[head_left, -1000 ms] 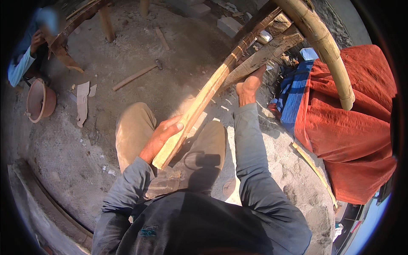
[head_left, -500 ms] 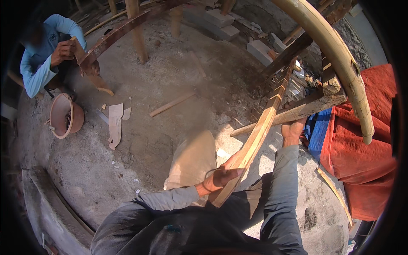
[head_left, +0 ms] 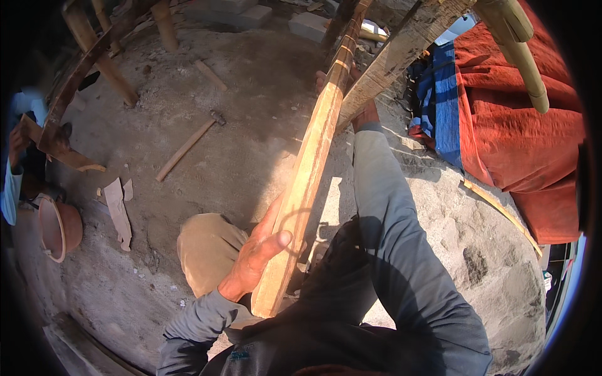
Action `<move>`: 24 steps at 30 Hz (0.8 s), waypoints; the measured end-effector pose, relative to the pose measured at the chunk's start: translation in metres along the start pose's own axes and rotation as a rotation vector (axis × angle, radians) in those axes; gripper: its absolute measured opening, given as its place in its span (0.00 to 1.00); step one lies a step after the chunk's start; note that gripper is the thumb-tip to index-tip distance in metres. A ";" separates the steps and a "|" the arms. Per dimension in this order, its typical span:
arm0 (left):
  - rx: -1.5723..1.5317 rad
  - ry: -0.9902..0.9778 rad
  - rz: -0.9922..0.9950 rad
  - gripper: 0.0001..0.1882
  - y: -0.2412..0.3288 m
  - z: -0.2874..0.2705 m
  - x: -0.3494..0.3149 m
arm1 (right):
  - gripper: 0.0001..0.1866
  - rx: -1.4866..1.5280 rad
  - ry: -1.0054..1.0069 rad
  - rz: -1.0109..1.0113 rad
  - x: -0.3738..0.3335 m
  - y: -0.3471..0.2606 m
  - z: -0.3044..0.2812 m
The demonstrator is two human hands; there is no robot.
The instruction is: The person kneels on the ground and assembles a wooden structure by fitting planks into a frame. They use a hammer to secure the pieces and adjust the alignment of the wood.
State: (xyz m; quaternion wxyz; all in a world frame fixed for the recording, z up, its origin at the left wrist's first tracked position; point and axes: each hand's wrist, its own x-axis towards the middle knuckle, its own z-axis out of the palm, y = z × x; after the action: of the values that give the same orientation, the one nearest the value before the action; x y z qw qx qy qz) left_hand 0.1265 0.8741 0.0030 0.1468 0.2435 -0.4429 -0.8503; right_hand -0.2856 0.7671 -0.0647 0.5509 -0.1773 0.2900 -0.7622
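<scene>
The wooden beam (head_left: 301,194) was long and straight, pale yellow on its near part, with a rough brown line along its right edge; toward the far end it became darker and carried several light stripes. It reached from near the person's lap away to the top of the view, with its near end cut flat. The left hand (head_left: 254,257) was clamped on this end, thumb on the upper face. The right hand (head_left: 367,116) was partly hidden behind the beam and a rough board (head_left: 401,59), so I could not tell how firmly it gripped, or which of them. Half a second earlier, the tip of the board stuck out on the beam's left side; now it did not show there. I counted one beam, one rough board, one hammer (head_left: 187,149), one short stick (head_left: 210,75), one bucket (head_left: 74,227) and one large red sheet (head_left: 527,138). A co-worker's hand (head_left: 17,144) was at the far left, well apart.
</scene>
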 end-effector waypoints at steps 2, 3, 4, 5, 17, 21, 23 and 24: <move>0.036 0.058 0.006 0.57 0.005 0.008 -0.001 | 0.25 0.042 -0.154 -0.004 0.012 -0.021 -0.010; 0.078 0.095 0.024 0.57 0.007 0.009 -0.001 | 0.23 0.062 -0.205 0.029 0.022 -0.032 -0.008; 0.133 0.123 0.029 0.57 0.013 0.010 -0.002 | 0.22 -0.049 -0.123 -0.024 0.030 -0.036 -0.007; 0.200 0.141 0.034 0.57 0.022 0.012 -0.002 | 0.22 -0.145 -0.024 -0.091 0.035 -0.037 -0.015; 1.691 0.367 0.153 0.60 0.097 -0.023 -0.079 | 0.28 0.051 0.011 -0.239 0.032 -0.067 0.051; 2.033 0.477 0.200 0.64 0.118 -0.066 -0.111 | 0.28 -0.127 0.081 -0.307 0.016 -0.064 0.030; 2.084 0.519 0.221 0.63 0.130 -0.090 -0.120 | 0.29 -0.140 0.182 -0.357 0.002 -0.043 0.047; 2.064 0.519 0.233 0.62 0.136 -0.104 -0.121 | 0.29 -0.075 0.232 -0.332 -0.008 -0.042 0.060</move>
State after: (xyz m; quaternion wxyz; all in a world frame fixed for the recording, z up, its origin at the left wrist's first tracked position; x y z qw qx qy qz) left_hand 0.2890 0.7824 0.0979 0.0396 0.3796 -0.9237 0.0327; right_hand -0.2787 0.7695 0.0082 0.3737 -0.1542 0.3464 -0.8465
